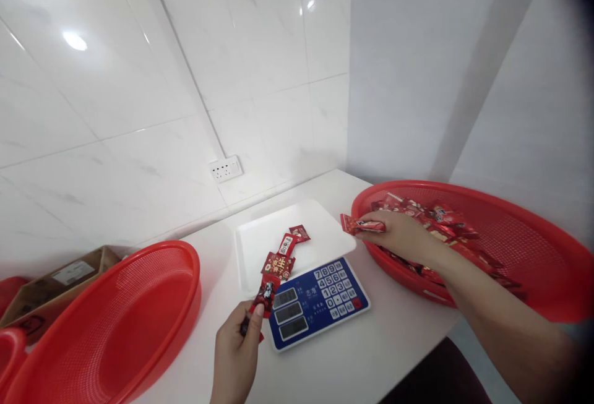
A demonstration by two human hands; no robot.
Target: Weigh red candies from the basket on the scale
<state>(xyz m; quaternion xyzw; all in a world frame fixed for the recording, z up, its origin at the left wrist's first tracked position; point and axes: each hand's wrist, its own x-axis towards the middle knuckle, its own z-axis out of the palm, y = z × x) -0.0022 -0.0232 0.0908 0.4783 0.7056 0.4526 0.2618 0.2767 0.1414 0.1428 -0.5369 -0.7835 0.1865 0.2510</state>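
Observation:
My left hand (240,343) is closed on a red candy packet (266,293), pinched under the thumb at the near left corner of a weighing scale. A second dark red wrapper pokes out below the fingers. The scale has a blue keypad panel (313,305) and a white tray (325,221). Several red packets (279,264) lie in a row on the tray, partly overlapping. My right hand (401,234) grips another red packet (362,225) at the left rim of a red plastic basket (533,255), which holds many similar packets (448,218).
At the left stands another red basket (134,336), with a cardboard box (69,280) behind it. Everything rests near a white tiled wall with a power socket (226,169). The white table (352,361) ends at the lower right.

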